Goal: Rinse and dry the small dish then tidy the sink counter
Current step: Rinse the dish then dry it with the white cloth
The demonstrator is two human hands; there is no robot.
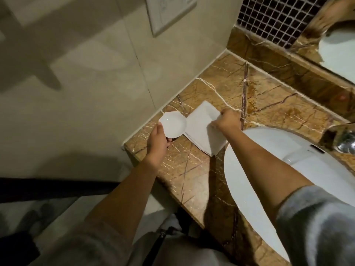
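Observation:
A small white dish (173,124) with a faceted rim is held just above the brown marble counter (184,169), near the wall corner. My left hand (158,141) grips the dish from its near edge. A folded white towel (201,129) lies on the counter right beside the dish. My right hand (226,120) is closed on the towel's far right edge, pinching the cloth. The white sink basin (272,179) lies to the right, under my right forearm.
A chrome tap (345,144) stands at the right edge. A mirror (338,41) and a marble backsplash (278,60) run along the back. The tiled wall (86,83) bounds the counter on the left, with a white switch plate (169,12) up high.

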